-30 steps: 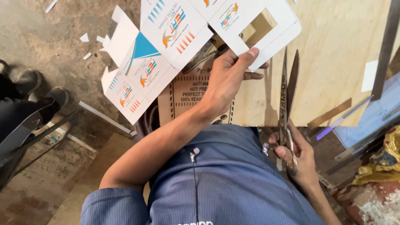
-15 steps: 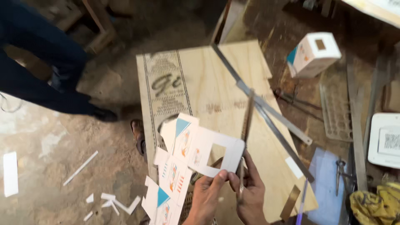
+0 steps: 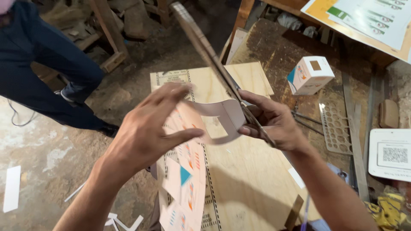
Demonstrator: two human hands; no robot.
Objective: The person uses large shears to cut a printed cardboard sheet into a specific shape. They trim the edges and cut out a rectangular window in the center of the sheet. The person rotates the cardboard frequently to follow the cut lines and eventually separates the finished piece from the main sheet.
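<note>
My left hand (image 3: 147,132) pinches the light, floppy printed card sheet (image 3: 188,171) near its cut window, while my right hand (image 3: 274,124) grips long scissors (image 3: 209,55) closed-fisted.

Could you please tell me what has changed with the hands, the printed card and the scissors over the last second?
The scissors, a second ago hanging point-up in the right hand beside the plywood board, have been raised to the flat box cutout, blades against its windowed flap. The left hand has lifted the cutout clear of the board and shifted its grip to the middle. Both hands kept their hold; the folded white box stays put.
</note>
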